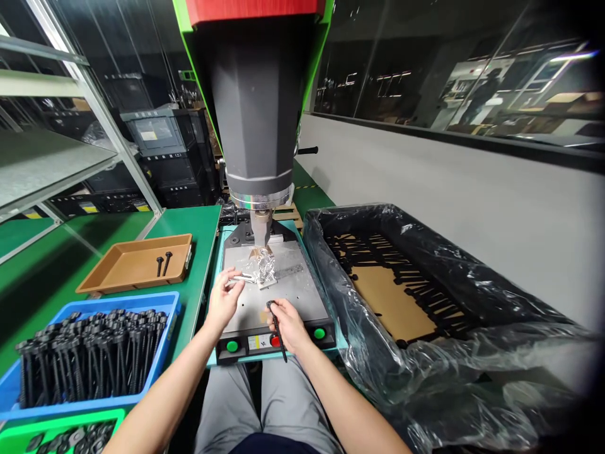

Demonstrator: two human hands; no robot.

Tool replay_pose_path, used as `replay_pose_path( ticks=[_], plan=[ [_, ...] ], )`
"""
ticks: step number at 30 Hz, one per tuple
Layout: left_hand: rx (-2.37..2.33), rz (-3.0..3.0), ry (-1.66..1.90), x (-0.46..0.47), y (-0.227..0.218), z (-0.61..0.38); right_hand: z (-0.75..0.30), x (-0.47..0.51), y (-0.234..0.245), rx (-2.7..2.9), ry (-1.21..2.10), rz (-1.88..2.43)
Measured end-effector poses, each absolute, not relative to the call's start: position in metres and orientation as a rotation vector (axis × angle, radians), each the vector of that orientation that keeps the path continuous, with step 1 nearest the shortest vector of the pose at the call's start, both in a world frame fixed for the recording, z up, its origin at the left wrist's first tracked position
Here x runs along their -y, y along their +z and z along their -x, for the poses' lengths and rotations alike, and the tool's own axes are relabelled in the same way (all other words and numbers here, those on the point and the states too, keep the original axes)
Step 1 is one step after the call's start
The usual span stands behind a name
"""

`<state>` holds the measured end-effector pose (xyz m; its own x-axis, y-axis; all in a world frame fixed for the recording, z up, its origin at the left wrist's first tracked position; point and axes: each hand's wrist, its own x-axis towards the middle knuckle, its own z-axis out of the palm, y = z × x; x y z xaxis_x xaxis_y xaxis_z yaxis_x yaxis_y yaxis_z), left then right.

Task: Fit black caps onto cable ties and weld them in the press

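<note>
My right hand (pixel 289 325) pinches a thin black plastic rod with a wider head (pixel 278 334), held slanting over the front of the machine base, its head up. My left hand (pixel 225 301) hovers at the left of the metal work plate (pixel 293 302), thumb and fingers apart. Beside its fingertips lies a slim silver piece (pixel 244 277); whether they touch it I cannot tell. Right of that stands a fixture wrapped in crinkled foil (pixel 266 265), directly under the metal horn (pixel 261 228) of the grey press head (pixel 258 113).
Left are a blue bin (pixel 174 315) packed with black rods, a brown tray (pixel 127 284) holding two, and a green bin (pixel 116 419) of small black parts. Right stands a plastic-lined box (pixel 392 217) with rods on cardboard. Green buttons (pixel 232 346) and a red one flank the base's front.
</note>
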<state>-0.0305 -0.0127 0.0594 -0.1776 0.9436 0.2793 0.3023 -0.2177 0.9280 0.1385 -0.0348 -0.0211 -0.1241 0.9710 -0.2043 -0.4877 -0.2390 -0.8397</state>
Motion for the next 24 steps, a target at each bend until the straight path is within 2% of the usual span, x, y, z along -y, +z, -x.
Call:
replay_pose_path(
  ticks=[4,10,17,24],
  plan=[
    [-1.385,-1.465,1.304,-0.029,0.071,0.033,-0.125,0.004,-0.027,0.774,1.632,0.979],
    [-1.14,-1.179,1.194,-0.064,0.065,0.025,-0.109,-0.034,-0.023,0.826,1.506,0.84],
    [-1.124,-1.148,1.294,-0.068,0.061,0.01,-0.132,-0.066,0.002,1.072,0.996,0.878],
    [-1.13,-1.146,1.39,-0.069,0.062,0.002,-0.142,-0.075,0.025,1.23,0.791,0.981]
  ],
)
